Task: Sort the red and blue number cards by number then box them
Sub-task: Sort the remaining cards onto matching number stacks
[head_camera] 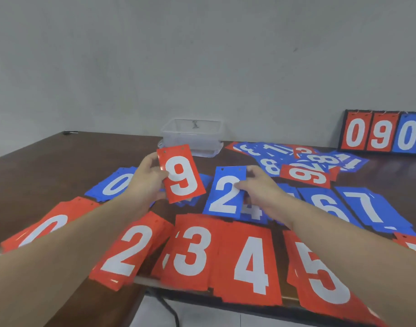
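Nearest the person, along the table point(60, 147) edge, lay the red piles: 0 point(44, 226), red 2 point(129, 250), 3 point(192, 251), 4 point(249, 263) and 5 point(320, 274). Behind them sat the blue piles: blue 0 point(115, 184) at the left, 6 point(324, 204) and 7 point(367, 207) at the right.

The left hand point(148, 178) gripped a red 9 point(181, 173) by its left edge, thumb curled onto the face, the card raised and tilted. The right hand point(261, 187) pinched a blue 2 point(225, 192) at its right edge, fingers curled behind it; whether that card's lower end touched the table could not be told.

The cards looked thin, stiff, light and glossy, so probably slippery; an edge pinch away from the punched top holes seemed the safest hold, and sliding a flat one to the table edge should help lift it.

Farther right lay the unsorted heap point(296, 161). The clear box point(192, 135) waited by the wall, and a scoreboard point(381, 133) stood at far right.
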